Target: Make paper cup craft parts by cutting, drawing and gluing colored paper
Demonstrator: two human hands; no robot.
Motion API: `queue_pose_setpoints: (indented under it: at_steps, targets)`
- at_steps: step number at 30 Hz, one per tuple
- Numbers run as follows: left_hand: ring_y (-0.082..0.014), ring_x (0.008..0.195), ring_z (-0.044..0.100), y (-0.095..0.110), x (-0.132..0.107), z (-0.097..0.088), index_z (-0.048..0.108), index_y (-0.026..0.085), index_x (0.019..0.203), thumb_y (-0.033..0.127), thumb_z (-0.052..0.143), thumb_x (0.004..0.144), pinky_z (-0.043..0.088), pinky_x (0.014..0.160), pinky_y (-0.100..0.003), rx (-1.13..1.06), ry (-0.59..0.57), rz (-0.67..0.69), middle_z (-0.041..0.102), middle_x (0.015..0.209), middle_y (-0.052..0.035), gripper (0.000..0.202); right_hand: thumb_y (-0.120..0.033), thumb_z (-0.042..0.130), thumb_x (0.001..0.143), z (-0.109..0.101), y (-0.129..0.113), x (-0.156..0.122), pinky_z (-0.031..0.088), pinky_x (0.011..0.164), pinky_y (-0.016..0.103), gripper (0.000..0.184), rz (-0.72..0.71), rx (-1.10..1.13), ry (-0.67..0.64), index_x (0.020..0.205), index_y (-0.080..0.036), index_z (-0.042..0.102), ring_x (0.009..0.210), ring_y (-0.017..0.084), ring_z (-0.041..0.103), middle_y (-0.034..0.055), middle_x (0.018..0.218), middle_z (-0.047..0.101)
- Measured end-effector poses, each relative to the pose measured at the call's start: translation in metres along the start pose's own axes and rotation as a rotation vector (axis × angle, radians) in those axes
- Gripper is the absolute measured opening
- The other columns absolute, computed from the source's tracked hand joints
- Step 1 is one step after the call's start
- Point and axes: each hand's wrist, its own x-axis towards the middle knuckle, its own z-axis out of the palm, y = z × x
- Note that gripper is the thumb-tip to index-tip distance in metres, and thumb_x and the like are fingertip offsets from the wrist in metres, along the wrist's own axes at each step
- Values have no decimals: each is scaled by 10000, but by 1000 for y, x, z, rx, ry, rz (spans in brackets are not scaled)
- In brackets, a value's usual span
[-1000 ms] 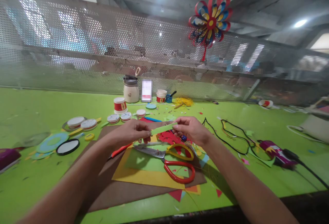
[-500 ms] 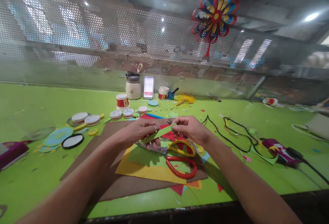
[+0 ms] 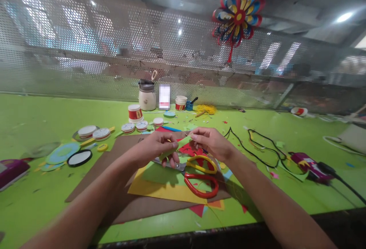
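Green desk [image 3: 54, 115] against a perforated metal screen [image 3: 171, 43]. Left hand [image 3: 160, 148] and right hand [image 3: 210, 142] each pinch a green paper strip [image 3: 183, 141] between closed fingers, raised over red cut paper [image 3: 190, 150] and beside scissors [image 3: 196, 175]. Versus one second ago: left fingers farther along the strip, left hand covering more scissor blade. White tub [image 3: 132, 108] bears red label [image 3: 138, 115]; lettering too small to read.

Scissors [image 3: 183, 167] lie on paper sheets [image 3: 160, 191], a bottle [image 3: 147, 98] behind, lids [image 3: 101, 133] on the left, a device [image 3: 306, 165] on the right.
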Motion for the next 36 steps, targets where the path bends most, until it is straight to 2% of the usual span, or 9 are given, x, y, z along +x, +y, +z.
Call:
queue_pose_setpoints:
  at_steps: [8, 11, 14, 20, 26, 36]
  targets:
    - [-162, 549, 669, -4, 3, 4, 547, 171, 808, 394, 567, 839, 445, 455, -231, -70, -15, -11, 737, 683, -59, 226, -364, 787, 656, 9, 7, 0, 413, 539, 252, 256, -13, 20, 38, 700, -150, 652, 517, 100, 532, -11, 574, 622]
    - [-179, 557, 671, -3, 3, 4, 586, 148, 863, 467, 490, 865, 424, 432, -231, -89, 8, -24, 738, 696, -91, 333, -361, 791, 647, 9, 6, 1, 405, 533, 243, 258, -27, 17, 73, 676, -153, 643, 508, 93, 524, -15, 568, 620]
    - [-182, 544, 662, -4, 3, 1, 587, 141, 829, 515, 432, 880, 372, 401, -222, -129, 24, -28, 733, 692, -111, 409, -357, 786, 652, 6, 6, 1, 410, 538, 242, 248, -49, 12, 101, 679, -156, 643, 509, 90, 515, -22, 573, 613]
    - [-149, 550, 622, -4, 1, -5, 645, 138, 848, 525, 411, 894, 363, 436, -226, 11, 52, 17, 726, 739, -91, 455, -336, 769, 683, -2, 3, 1, 439, 592, 261, 204, -86, -4, 146, 716, -166, 661, 548, 104, 537, -14, 603, 624]
    - [-138, 619, 622, -7, 1, -5, 652, 166, 932, 451, 507, 878, 404, 505, -232, -9, -31, 30, 723, 800, -66, 324, -335, 772, 674, -3, 1, 1, 423, 575, 259, 204, -82, -6, 143, 713, -168, 661, 543, 103, 530, -16, 603, 615]
    - [-127, 575, 632, -8, 3, -1, 558, 171, 808, 349, 549, 872, 401, 474, -215, -67, -63, 31, 734, 742, -53, 189, -318, 781, 663, -3, -2, 0, 392, 554, 241, 211, -32, 11, 85, 681, -151, 654, 522, 86, 501, -20, 571, 606]
